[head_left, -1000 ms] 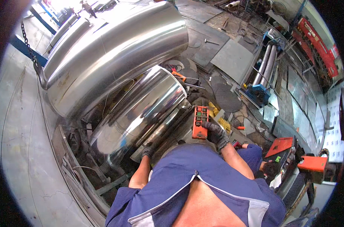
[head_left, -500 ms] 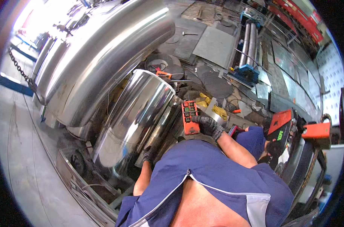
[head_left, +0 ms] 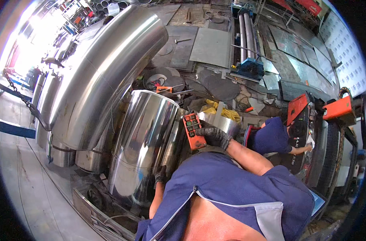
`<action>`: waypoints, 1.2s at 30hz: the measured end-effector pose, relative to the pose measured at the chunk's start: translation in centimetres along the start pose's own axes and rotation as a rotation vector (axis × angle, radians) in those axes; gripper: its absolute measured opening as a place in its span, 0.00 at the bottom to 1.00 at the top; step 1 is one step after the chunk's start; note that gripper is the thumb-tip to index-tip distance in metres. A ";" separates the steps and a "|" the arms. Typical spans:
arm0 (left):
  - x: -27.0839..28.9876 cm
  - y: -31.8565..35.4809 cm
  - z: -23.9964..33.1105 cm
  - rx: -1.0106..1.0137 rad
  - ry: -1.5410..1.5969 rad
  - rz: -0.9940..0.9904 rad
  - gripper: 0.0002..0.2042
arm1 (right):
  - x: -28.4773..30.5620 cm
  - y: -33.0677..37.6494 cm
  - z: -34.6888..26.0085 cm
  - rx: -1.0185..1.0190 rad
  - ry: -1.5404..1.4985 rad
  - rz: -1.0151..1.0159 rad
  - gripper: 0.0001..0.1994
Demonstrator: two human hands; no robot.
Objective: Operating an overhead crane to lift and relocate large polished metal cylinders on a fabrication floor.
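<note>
My right hand (head_left: 215,137), in a dark grey knit glove, is closed around an orange push-button remote control (head_left: 193,131), its black buttons facing up. Just in front of my body, to the left of the remote, stands a shiny rolled metal sheet (head_left: 140,140) in the shape of a wide cylinder. A long metal roller (head_left: 171,146) runs along its right side. My left hand (head_left: 160,175), gloved in dark fabric, lies against the lower right side of the cylinder. Its fingers look stretched along the metal, though they show only in part.
A large curved metal sheet (head_left: 98,80) rises at the left, near a hanging chain (head_left: 28,105). Yellow cloth (head_left: 221,110) and round dark plates (head_left: 221,85) lie ahead. A co-worker (head_left: 269,136) at the right reaches toward a dark machine (head_left: 307,148). Blue-framed rollers (head_left: 247,40) stand farther off.
The view has turned and shifted, so the cylinder appears more upright. My right hand keeps the remote, now tilted slightly. The co-worker's arm has stretched out to the right, with something white at the hand.
</note>
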State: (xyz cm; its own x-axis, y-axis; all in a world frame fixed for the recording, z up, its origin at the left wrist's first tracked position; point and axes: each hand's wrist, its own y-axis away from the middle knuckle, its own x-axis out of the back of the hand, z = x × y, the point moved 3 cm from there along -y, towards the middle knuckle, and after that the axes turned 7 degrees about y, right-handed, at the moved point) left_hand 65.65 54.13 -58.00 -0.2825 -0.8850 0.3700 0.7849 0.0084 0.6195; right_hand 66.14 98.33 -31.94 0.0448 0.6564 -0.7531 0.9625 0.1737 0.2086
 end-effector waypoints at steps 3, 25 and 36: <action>0.9 1.4 1.3 0.245 0.036 -0.066 0.33 | 0.1 0.8 -0.9 0.014 0.033 0.053 0.37; -0.6 1.6 1.1 0.006 -0.457 -0.105 0.29 | -1.3 0.7 -1.0 -0.060 0.128 0.052 0.35; -1.8 -0.2 -1.6 -0.001 0.036 -0.044 0.33 | -0.8 0.5 -0.8 -0.074 0.136 0.076 0.33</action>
State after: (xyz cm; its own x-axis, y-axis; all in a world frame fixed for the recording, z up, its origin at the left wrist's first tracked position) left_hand 66.88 54.95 -59.94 -0.2970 -0.9006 0.3175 0.7729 -0.0315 0.6337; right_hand 66.36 98.47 -30.80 0.0754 0.7620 -0.6432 0.9350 0.1701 0.3111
